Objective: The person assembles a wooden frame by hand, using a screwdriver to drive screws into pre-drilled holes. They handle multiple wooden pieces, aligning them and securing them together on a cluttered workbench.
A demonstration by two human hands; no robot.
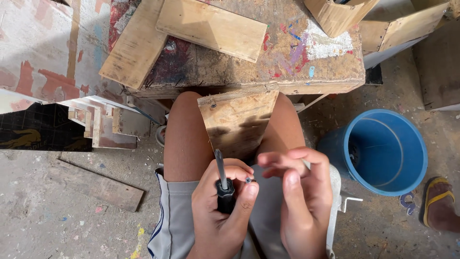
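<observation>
I judge this to be the pick-up-and-seat stage of a screw job: my left hand (223,206) is wrapped closed around the black handle of a screwdriver (222,182), shaft pointing up and away, and pinches one small screw (248,180) against the thumb and forefinger. My right hand (302,192) hovers just beside it, fingers half curled toward the screw; I cannot tell whether they grip anything. A wooden board (238,122) stands between my knees, leaning against the edge of the paint-spattered counter (297,62), with one screw head (213,104) already showing near its top left corner. The next move, as I read it, calls for the right fingers to take the screw cleanly without dropping it, then for the driver tip to meet its head squarely. By count: one screwdriver, one loose screw, one board at the knees, two wood offcuts (211,26) lying on the counter, one blue bucket (381,151) on the floor to the right, one loose plank (96,184) on the floor to the left, and another person's sandalled foot (438,204) beside the bucket.
</observation>
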